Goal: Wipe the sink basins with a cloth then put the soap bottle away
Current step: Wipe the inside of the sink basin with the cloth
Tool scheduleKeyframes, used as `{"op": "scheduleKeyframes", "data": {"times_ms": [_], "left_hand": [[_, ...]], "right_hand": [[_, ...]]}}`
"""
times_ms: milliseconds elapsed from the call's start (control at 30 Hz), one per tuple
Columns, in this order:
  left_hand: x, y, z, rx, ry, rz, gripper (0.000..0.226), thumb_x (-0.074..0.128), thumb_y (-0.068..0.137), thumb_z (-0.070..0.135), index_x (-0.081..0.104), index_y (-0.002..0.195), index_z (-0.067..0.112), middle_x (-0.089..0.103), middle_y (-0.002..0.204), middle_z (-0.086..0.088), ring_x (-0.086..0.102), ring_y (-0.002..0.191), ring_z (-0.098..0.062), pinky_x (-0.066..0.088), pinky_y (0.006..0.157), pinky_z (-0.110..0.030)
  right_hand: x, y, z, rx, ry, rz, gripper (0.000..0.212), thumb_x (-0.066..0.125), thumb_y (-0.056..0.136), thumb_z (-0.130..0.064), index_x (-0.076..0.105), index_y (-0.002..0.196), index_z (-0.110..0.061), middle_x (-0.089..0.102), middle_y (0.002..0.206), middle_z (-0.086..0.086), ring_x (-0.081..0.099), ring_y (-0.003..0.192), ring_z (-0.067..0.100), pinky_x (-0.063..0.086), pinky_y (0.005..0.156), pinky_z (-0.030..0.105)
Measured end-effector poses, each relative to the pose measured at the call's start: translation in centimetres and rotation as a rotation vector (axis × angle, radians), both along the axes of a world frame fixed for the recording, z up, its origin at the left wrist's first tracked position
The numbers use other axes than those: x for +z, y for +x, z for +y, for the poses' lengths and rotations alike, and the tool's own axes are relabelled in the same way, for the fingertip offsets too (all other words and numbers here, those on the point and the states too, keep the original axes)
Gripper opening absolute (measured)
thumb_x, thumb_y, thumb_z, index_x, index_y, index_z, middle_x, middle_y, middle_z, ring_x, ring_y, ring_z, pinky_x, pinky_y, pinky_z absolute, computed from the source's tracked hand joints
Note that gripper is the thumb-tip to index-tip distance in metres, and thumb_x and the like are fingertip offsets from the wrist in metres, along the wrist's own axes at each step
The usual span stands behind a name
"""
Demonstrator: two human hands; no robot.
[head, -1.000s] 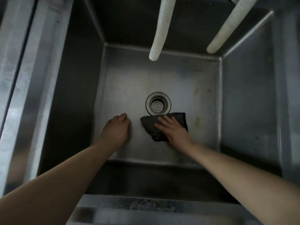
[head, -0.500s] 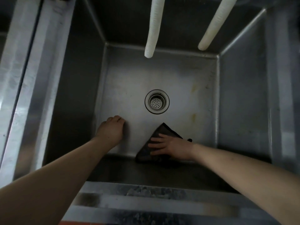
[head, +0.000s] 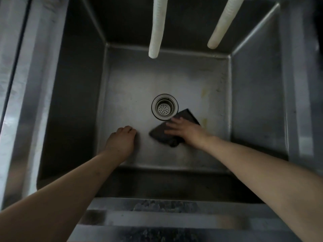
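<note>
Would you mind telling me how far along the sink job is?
Nothing looks finished yet. In hand: the right hand presses a dark cloth flat on the basin floor beside the drain, while the left hand rests bare on the floor. Left: yellowish stains right of the cloth remain; no second basin or soap bottle is in view.

Your basin floor (head: 131,84) lies open to the left of and behind the drain (head: 164,106). Two white hoses (head: 157,28) hang over the back wall, so coming in from the rear is crowded. Steep walls (head: 257,102) close in on every side.
</note>
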State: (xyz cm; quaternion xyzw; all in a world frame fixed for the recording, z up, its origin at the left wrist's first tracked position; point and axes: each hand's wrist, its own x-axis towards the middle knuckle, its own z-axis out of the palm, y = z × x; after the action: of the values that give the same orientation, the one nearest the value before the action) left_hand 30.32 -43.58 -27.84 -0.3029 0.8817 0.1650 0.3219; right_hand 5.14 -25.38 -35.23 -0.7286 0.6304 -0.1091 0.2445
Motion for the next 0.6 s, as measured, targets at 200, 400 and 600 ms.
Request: {"op": "scheduleKeyframes", "data": {"times_ms": [200,400,600], "left_hand": [[-0.1,0.1,0.4,-0.006,0.014,0.008,0.050,0.045,0.094,0.013,0.046,0.144,0.017,0.042,0.151,-0.006,0.046,0.130,-0.031,0.044,0.104,-0.044],[0.4,-0.2,0.6,-0.008,0.028,0.001,0.046,0.045,0.094,0.013,0.048,0.140,0.018,0.046,0.146,-0.007,0.049,0.125,-0.032,0.046,0.100,-0.044],[1.4,-1.1,1.4,-0.007,0.038,-0.003,0.044,0.045,0.095,0.014,0.049,0.138,0.016,0.047,0.142,-0.010,0.049,0.124,-0.033,0.046,0.100,-0.044]], "right_hand": [[1.9,-3.5,2.0,-0.597,0.110,0.110,0.051,0.060,0.098,-0.001,0.060,0.144,-0.024,0.046,0.158,0.014,0.041,0.148,0.039,0.039,0.118,0.054],[3.8,-0.2,3.1,-0.615,0.240,0.138,0.044,0.062,0.100,-0.009,0.061,0.143,-0.020,0.048,0.157,0.015,0.043,0.146,0.042,0.043,0.112,0.049],[5.6,3.9,4.0,-0.339,0.464,0.087,0.051,0.050,0.107,-0.019,0.044,0.156,-0.031,0.022,0.171,0.002,0.020,0.158,0.029,0.026,0.123,0.040]]}}
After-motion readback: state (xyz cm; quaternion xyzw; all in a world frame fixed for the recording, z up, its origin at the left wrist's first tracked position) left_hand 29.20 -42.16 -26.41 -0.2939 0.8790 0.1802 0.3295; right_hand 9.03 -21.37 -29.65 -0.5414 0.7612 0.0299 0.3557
